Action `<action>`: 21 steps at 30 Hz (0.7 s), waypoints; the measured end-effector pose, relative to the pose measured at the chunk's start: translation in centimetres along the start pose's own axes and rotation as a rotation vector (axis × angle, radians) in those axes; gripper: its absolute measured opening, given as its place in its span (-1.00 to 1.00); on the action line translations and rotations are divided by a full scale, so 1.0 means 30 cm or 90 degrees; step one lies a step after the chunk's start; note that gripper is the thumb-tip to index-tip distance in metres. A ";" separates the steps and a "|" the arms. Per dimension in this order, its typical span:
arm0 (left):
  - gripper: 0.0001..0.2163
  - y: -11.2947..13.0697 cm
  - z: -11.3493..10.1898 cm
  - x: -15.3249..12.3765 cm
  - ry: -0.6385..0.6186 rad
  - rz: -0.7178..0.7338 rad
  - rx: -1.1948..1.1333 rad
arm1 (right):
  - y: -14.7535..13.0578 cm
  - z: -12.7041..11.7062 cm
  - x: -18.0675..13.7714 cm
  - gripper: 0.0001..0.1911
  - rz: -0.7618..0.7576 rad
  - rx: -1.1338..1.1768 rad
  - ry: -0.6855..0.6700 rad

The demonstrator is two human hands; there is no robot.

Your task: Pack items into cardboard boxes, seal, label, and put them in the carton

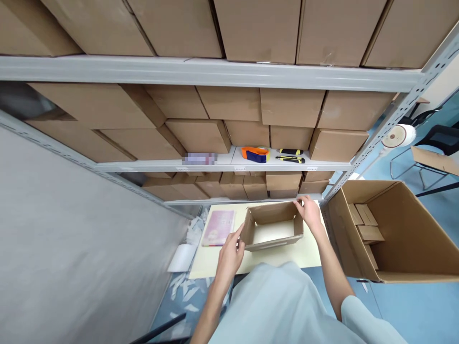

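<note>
A small open cardboard box (pixel 274 242) is held just over or on the pale tabletop (pixel 258 265); whether it touches I cannot tell. Its upper side faces me, and a cream surface like the tabletop shows inside. My left hand (pixel 230 251) grips the box's left end, thumb and fingers on its wall. At the far right corner, my right hand (pixel 309 210) pinches the upper edge. Left of the box lies a pink-covered booklet (pixel 218 228), flat on the table.
Metal shelving (pixel 215 74) full of cardboard boxes rises ahead. On one shelf lie an orange-and-blue tape dispenser (pixel 255 154) and two utility knives (pixel 290 159). A large open carton (pixel 412 229) with small boxes stands right. Paper scraps (pixel 186 289) litter the floor left; a white fan (pixel 398 136) stands behind.
</note>
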State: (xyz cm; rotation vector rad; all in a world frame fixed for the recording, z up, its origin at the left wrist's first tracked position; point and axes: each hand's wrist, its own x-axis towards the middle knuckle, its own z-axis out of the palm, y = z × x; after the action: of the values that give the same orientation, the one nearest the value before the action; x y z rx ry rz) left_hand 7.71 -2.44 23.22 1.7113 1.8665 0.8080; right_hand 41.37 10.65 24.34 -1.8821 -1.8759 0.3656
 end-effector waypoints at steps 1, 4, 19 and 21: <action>-0.42 0.002 -0.001 -0.002 0.002 0.003 0.013 | -0.001 0.003 0.024 -0.71 0.007 0.000 -0.007; -0.42 0.014 0.003 -0.005 0.008 0.019 0.023 | -0.012 0.014 0.076 -0.72 0.028 -0.006 -0.014; -0.56 -0.009 0.081 -0.017 -0.178 0.057 -0.092 | 0.020 0.039 -0.031 -0.43 0.010 0.241 -0.101; -0.50 -0.030 0.092 -0.019 -0.183 0.052 -0.100 | 0.047 0.021 -0.044 -0.44 -0.007 0.277 -0.113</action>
State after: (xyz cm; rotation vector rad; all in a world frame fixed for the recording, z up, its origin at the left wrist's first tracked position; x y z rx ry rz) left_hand 9.04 -2.75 20.61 1.7124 1.5125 0.6786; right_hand 42.24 9.46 22.93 -1.5856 -1.7371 0.8851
